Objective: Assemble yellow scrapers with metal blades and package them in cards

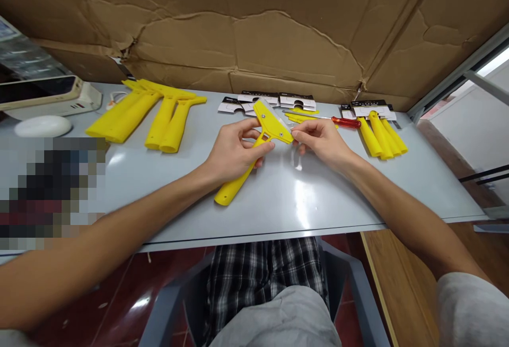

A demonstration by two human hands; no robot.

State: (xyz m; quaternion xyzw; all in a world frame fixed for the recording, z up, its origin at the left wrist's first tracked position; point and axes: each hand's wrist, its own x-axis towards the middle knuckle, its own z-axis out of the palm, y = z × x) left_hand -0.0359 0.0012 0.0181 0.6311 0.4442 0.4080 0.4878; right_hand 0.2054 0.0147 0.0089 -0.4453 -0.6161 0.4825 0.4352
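My left hand is wrapped round the neck of a yellow scraper, held tilted above the table with its wide head up and its handle end toward me. Two screws show on the head. A pale, see-through strip runs along the head's far edge; whether it is blade or cover I cannot tell. At the right corner of the head, my right hand pinches thumb and fingers together on the scraper's edge. Just behind that hand lies a screwdriver with a red handle, its shaft crossing some flat yellow pieces.
More yellow scrapers lie at the left. Several yellow handles with black-and-white cards are at the right. Other cards lie at the back against a cardboard wall. A white mouse and a phone sit far left.
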